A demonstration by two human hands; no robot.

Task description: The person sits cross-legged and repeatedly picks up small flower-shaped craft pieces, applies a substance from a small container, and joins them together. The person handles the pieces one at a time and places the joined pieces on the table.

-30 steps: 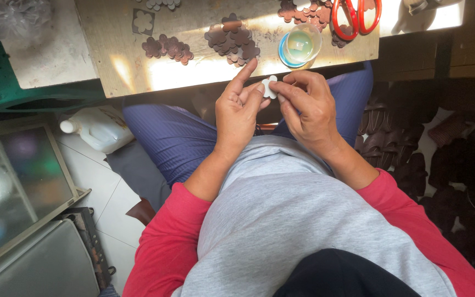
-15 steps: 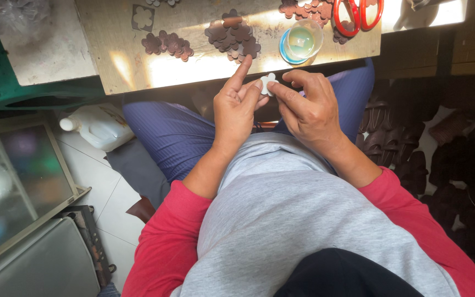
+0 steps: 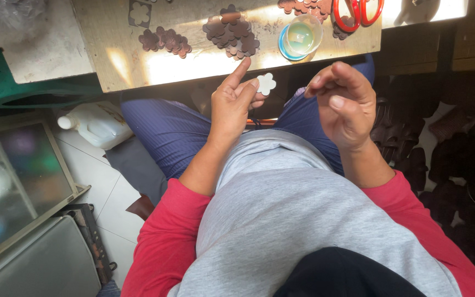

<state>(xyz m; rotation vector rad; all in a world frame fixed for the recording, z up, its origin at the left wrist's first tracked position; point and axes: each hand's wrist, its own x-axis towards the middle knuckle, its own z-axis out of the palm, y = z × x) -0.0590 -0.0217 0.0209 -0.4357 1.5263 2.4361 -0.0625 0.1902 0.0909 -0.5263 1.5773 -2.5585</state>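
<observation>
My left hand (image 3: 236, 102) pinches a small white flower-shaped piece (image 3: 266, 83) between thumb and middle finger, with the index finger pointing up toward the table edge. My right hand (image 3: 343, 102) hovers apart to the right with its fingers loosely curled and nothing in it. Both hands are above my lap, just below the front edge of a low wooden table (image 3: 166, 66). On the table lie brown flower-shaped cutouts (image 3: 232, 30), a second small pile of them (image 3: 166, 41) and a small clear round container (image 3: 301, 36).
Red-handled scissors (image 3: 358, 11) lie at the table's far right. A white plastic jug (image 3: 97, 124) lies on the tiled floor at left, beside a glass-topped box (image 3: 12, 181). Dark brown scraps (image 3: 457, 159) cover the floor at right.
The two hands were together on the white piece; now the right hand has let go and moved right, and the left hand alone holds the piece.
</observation>
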